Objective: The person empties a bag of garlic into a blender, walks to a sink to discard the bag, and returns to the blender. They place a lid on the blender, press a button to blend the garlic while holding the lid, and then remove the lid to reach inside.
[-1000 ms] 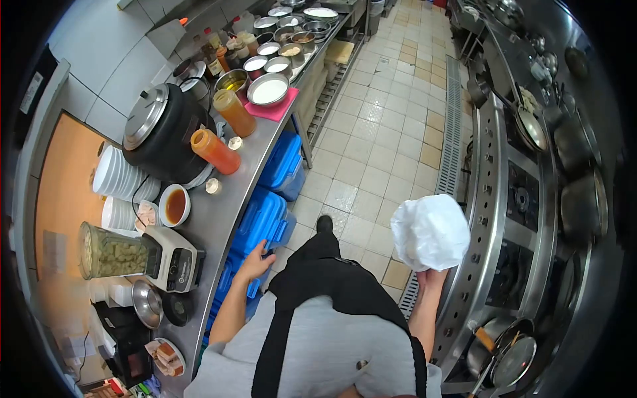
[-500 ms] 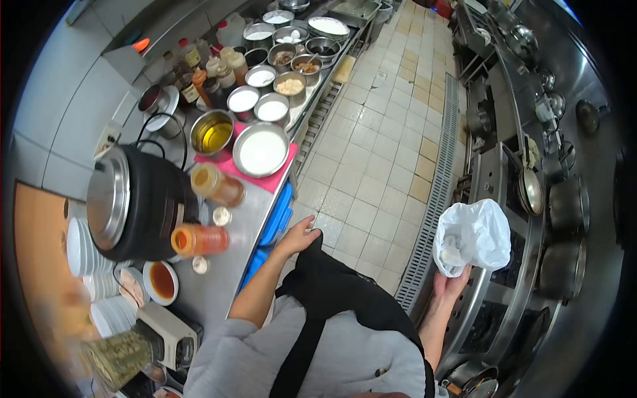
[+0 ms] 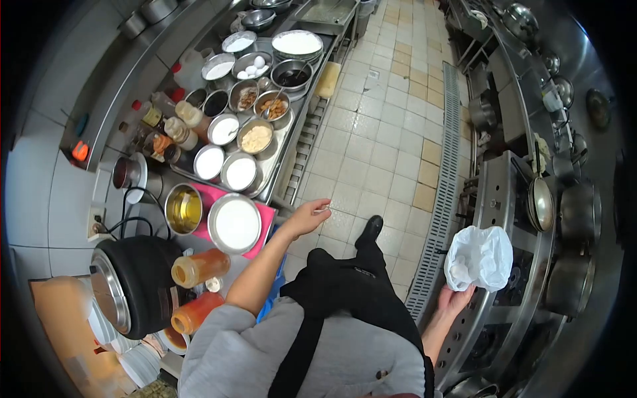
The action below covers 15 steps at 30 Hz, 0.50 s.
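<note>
My right hand holds a white plastic bag from below and beside it, over the stove side. The bag's mouth faces up, with some crumpled whitish stuff inside that I cannot make out. My left hand hangs in the air over the floor, its fingers stretched out and nothing in them. Nearest to it on the left counter is a metal bowl of white powder or liquid on a pink cloth. A bowl of yellow oil stands beside that.
Along the left counter stand bowls of ingredients, including eggs, plus sauce bottles and a black warmer pot. On the right, a stove carries pans. A tiled aisle with a drain grate runs between.
I have stepped forward along the aisle, so the counter's bowls and bottles sit nearer and lower in view. One shoe now shows. The bag stays in my right hand; my left remains empty.
</note>
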{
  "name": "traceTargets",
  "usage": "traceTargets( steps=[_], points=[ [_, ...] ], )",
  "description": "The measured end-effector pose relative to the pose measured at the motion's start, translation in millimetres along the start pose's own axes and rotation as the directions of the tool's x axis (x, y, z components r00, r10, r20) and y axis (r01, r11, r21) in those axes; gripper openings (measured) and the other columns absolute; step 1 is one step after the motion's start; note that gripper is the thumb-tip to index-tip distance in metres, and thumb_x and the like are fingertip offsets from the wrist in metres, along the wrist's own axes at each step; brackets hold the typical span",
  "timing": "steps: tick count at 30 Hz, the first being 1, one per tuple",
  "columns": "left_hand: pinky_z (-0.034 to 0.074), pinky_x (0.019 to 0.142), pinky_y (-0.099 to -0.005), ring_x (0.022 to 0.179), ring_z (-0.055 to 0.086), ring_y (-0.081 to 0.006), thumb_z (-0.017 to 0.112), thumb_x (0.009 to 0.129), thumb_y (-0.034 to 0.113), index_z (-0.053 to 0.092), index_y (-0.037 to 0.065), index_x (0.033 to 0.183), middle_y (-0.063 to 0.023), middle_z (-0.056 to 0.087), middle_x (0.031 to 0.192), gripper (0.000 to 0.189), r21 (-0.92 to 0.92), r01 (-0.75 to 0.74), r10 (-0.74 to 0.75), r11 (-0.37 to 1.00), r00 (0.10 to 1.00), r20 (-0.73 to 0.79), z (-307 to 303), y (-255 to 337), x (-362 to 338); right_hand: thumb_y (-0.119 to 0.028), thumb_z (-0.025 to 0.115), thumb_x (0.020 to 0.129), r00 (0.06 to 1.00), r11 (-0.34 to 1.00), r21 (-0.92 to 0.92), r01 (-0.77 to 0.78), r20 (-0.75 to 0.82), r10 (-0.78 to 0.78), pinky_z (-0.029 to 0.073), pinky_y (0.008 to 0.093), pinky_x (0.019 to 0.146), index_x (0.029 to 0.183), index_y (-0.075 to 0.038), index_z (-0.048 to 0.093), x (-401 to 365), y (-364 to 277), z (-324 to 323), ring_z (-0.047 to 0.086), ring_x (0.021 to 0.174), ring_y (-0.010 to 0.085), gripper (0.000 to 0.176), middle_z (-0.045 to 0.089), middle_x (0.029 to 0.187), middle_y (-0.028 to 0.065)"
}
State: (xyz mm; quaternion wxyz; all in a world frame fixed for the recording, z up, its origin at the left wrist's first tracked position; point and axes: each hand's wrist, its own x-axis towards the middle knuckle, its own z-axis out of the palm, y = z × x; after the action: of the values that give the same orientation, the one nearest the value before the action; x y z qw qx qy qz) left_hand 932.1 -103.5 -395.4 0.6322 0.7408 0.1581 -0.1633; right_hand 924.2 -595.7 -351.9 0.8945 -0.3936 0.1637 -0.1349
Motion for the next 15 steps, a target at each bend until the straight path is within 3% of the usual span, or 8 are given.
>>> traceTargets(
  steps=[2,3,4,7,9,12,14,15],
  points=[
    [0.051,0.097,-0.0369,0.118,0.063,-0.0294,0.066,0.096,0.03,0.053,0.006,0.144,-0.0207,0.06,0.137,0.055,0.017,0.0,0.001,1.0,0.999,-0.037,-2.0,10.7,31.6,-0.012,0.055,0.101,0.998,0.999,0.012,-0.029,-0.051,0.03,0.05,0.0478,0.107,0.147,-0.007,0.044,26.2,9.1,14.4,0.056,0.128,0.0328,0.048,0.052,0.145,0.0157],
    [0.05,0.097,-0.0347,0.117,0.062,-0.0246,0.066,0.097,0.029,0.054,0.004,0.143,-0.0186,0.061,0.135,0.053,0.007,0.018,-0.017,1.0,0.997,-0.072,-3.7,16.2,45.0,-0.012,0.054,0.101,0.995,0.999,0.031,-0.039,-0.093,0.042,0.052,0.0471,0.105,0.146,-0.006,0.045,43.0,14.1,23.1,0.057,0.127,0.0328,0.047,0.052,0.145,0.0164],
    [0.049,0.097,-0.0326,0.115,0.061,-0.0198,0.066,0.098,0.028,0.055,0.003,0.142,-0.0165,0.062,0.134,0.052,-0.007,0.036,-0.036,0.999,0.994,-0.106,-4.3,21.6,57.5,-0.012,0.054,0.101,0.995,0.998,0.033,-0.044,-0.083,0.047,0.052,0.0471,0.105,0.146,-0.006,0.045,64.8,19.9,30.1,0.057,0.127,0.0328,0.047,0.052,0.145,0.0164],
    [0.05,0.095,-0.0319,0.113,0.062,-0.0185,0.064,0.098,0.024,0.056,0.002,0.141,-0.015,0.065,0.13,0.049,0.024,0.054,-0.047,0.998,0.971,-0.235,-10.8,-0.4,91.5,-0.01,0.054,0.101,0.994,0.996,0.016,-0.092,0.059,0.091,0.048,0.047,0.108,0.146,-0.006,0.045,150.5,47.2,45.0,0.056,0.129,0.0317,0.046,0.052,0.145,0.0157],
    [0.051,0.092,-0.0338,0.106,0.067,-0.0228,0.064,0.095,0.028,0.06,0.002,0.135,-0.018,0.07,0.118,0.048,0.006,0.185,-0.171,0.983,0.922,-0.347,-13.2,-39.9,100.3,-0.008,0.053,0.1,0.983,0.994,-0.011,-0.109,0.147,0.109,0.045,0.0458,0.111,0.147,-0.003,0.043,207.7,58.2,83.1,0.053,0.131,0.0306,0.048,0.051,0.147,0.0151],
    [0.053,0.087,-0.0347,0.098,0.069,-0.0227,0.064,0.094,0.026,0.063,-0.002,0.13,-0.0162,0.073,0.109,0.045,0.006,0.307,-0.272,0.952,0.852,-0.447,-2.4,-96.8,96.7,-0.007,0.052,0.1,0.949,0.984,-0.063,-0.167,0.259,0.178,0.043,0.0458,0.112,0.147,-0.001,0.04,289.9,72.1,167.5,0.051,0.133,0.0302,0.049,0.049,0.148,0.0156],
    [0.052,0.089,-0.0341,0.1,0.069,-0.023,0.065,0.095,0.026,0.063,0.001,0.131,-0.015,0.073,0.113,0.044,-0.08,0.376,-0.368,0.923,0.803,-0.468,19.1,-128.2,82.9,-0.005,0.052,0.099,0.92,0.969,-0.111,-0.221,0.305,0.244,0.04,0.0462,0.114,0.148,0.0,0.039,335.3,89.3,211.0,0.049,0.135,0.0302,0.051,0.048,0.148,0.0166],
    [0.052,0.084,-0.0348,0.094,0.068,-0.0215,0.065,0.095,0.026,0.064,0.003,0.13,-0.0118,0.073,0.108,0.042,-0.221,0.429,-0.48,0.876,0.728,-0.49,32.1,-124.7,76.8,-0.005,0.052,0.099,0.893,0.965,-0.145,-0.219,0.368,0.258,0.04,0.0461,0.115,0.148,0.0,0.038,356.6,99.1,231.6,0.049,0.135,0.0302,0.051,0.048,0.149,0.0165]
  ],
)
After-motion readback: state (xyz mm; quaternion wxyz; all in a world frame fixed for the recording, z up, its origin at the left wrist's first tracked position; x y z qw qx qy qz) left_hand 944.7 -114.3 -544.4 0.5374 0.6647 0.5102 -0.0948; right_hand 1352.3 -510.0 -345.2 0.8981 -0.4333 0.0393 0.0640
